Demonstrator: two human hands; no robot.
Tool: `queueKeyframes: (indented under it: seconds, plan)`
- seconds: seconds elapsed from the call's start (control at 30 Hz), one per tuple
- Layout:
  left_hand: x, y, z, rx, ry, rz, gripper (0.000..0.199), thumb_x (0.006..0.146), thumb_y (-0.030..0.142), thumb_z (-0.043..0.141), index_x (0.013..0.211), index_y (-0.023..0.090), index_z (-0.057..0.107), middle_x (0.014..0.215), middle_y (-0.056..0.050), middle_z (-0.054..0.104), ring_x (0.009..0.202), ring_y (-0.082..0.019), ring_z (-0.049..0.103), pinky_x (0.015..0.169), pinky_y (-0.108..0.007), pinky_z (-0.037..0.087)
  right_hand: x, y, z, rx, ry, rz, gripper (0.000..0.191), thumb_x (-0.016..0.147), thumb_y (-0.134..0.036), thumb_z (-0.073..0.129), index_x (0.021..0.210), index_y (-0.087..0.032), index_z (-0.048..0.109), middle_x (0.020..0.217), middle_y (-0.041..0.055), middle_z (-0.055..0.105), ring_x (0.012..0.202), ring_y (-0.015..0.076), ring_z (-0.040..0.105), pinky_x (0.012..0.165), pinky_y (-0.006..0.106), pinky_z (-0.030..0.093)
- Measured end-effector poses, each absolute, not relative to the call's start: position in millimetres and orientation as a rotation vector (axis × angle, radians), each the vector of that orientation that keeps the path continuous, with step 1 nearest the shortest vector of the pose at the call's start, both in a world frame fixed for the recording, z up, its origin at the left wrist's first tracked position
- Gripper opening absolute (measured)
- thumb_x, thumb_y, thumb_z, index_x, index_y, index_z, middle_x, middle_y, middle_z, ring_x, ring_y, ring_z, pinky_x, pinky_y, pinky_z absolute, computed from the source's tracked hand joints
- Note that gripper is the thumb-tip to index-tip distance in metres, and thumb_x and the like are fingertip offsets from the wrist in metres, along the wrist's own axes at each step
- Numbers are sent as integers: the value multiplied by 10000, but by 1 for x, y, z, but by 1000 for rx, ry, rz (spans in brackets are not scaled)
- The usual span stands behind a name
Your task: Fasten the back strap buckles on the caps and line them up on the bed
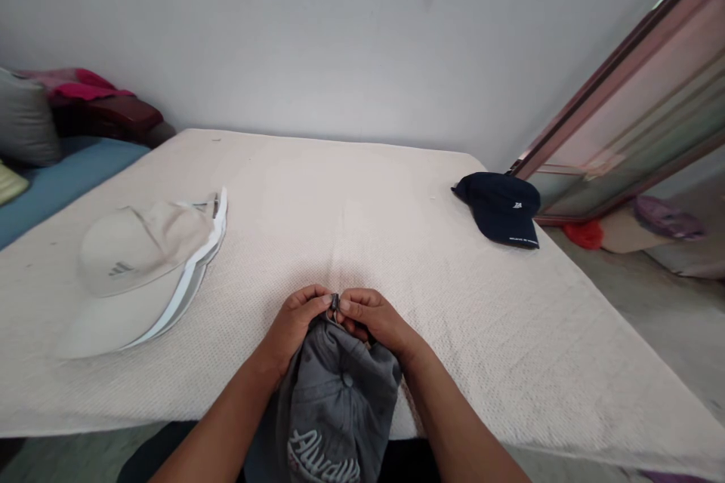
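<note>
A dark grey cap (340, 400) with raised white lettering hangs over the table's front edge, its back strap and small dark buckle (334, 302) uppermost. Thumb and fingers of my left hand (300, 321) pinch the strap at the left of the buckle. On the buckle's right side, my right hand (377, 317) pinches the strap too, with its other fingers curled beneath. Stacked light caps (136, 264), the top one beige with a stripe logo, lie at the table's left. A navy cap (501, 205) rests near the right edge.
The table (340, 204) has a cream textured cloth and meets a pale wall. At far left are a blue seat (91, 166), a grey cushion (26, 121) and pink fabric. A framed glass panel stands at right, with red and purple items on the floor beside it.
</note>
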State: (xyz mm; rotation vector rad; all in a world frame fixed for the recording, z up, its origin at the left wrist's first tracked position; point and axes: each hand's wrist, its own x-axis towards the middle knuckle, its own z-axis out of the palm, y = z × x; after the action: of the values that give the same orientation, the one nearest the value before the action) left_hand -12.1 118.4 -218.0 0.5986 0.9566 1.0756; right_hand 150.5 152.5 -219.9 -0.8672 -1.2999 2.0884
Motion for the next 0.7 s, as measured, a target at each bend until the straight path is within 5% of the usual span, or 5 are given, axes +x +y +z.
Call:
queueKeyframes:
  seconds: [0.4,0.57,0.7]
  plan:
    - [-15,119,-219,607,1017,1103,149,718,226,704,844,171,647,676,8,672,609,-123,624,616,-228,462,152,155,-224,-761,-1245,2089,243,789,-359,648,909,-166,562,620,-46,511,449,44,362,392,186,204]
    - [-14,118,-215,564,937,1074,164,706,208,706,857,158,665,685,-15,692,615,-138,645,650,-251,485,149,154,-224,-612,-1197,2099,423,765,-288,670,1144,-198,508,612,-57,521,451,53,377,403,191,204]
    - [-14,117,-213,560,848,1024,176,724,195,683,893,143,671,689,-57,711,648,-168,664,675,-279,499,151,153,-220,-612,-1179,2112,445,749,-265,682,1158,-210,516,669,-36,545,507,67,441,426,189,245]
